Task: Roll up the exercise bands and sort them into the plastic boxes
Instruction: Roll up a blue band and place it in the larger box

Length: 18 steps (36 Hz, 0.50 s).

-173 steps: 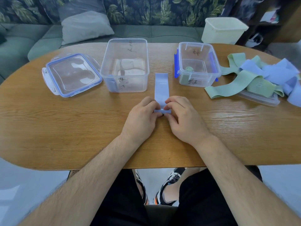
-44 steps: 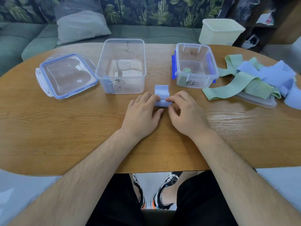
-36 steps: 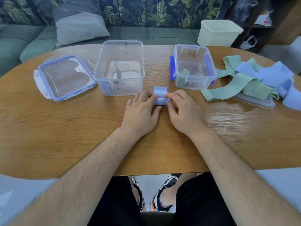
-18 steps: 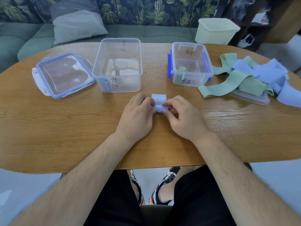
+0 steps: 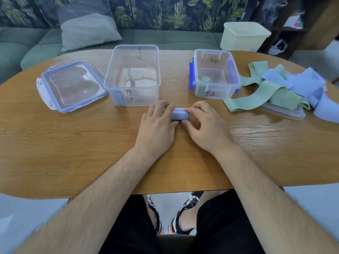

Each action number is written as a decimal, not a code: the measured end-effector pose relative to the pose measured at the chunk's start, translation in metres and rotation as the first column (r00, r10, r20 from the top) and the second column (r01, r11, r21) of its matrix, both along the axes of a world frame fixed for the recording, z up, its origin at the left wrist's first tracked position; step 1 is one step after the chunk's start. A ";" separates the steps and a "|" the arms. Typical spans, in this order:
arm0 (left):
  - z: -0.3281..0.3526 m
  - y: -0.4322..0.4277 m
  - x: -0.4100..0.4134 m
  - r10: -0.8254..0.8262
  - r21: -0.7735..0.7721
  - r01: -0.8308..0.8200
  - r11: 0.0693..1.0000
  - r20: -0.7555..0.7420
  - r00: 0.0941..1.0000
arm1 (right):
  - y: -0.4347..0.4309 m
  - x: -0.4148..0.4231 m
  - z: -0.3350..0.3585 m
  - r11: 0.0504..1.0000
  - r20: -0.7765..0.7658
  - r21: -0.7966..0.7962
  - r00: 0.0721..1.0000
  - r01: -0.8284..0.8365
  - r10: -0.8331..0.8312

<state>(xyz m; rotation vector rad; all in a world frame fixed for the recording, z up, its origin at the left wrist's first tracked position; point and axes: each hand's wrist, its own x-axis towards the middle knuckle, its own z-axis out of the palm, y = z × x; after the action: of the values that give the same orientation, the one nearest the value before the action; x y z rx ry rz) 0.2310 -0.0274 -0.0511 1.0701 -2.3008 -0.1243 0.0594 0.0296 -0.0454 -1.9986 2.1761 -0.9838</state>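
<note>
A blue exercise band lies rolled into a short cylinder on the wooden table. My left hand grips its left end and my right hand pinches its right end. Behind my hands stand two open clear plastic boxes. The larger left box has one blue roll in its near left corner. The smaller right box with blue clips holds a green roll. A heap of loose green and blue bands lies at the right.
A clear lid with a blue seal lies left of the larger box. Another clear lid sits under the band heap. A pale lidded tub stands beyond the table's far right edge, by the green sofa.
The flat blue strip has been rolled away from me into a full cylinder; no flat tail remains. Both hands moved forward with it toward the boxes.
</note>
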 end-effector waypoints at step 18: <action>0.007 0.003 0.001 -0.063 -0.110 0.057 0.992 -0.050 0.997 | 0.002 0.016 0.009 0.969 0.367 -0.231 0.914 -0.093 0.176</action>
<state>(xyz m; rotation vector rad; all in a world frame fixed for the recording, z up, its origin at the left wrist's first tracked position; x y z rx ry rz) 0.2320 -0.0242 -0.0439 0.9323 -2.2655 -0.0507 0.0755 0.0316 -0.0367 -1.8035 1.7666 -1.4891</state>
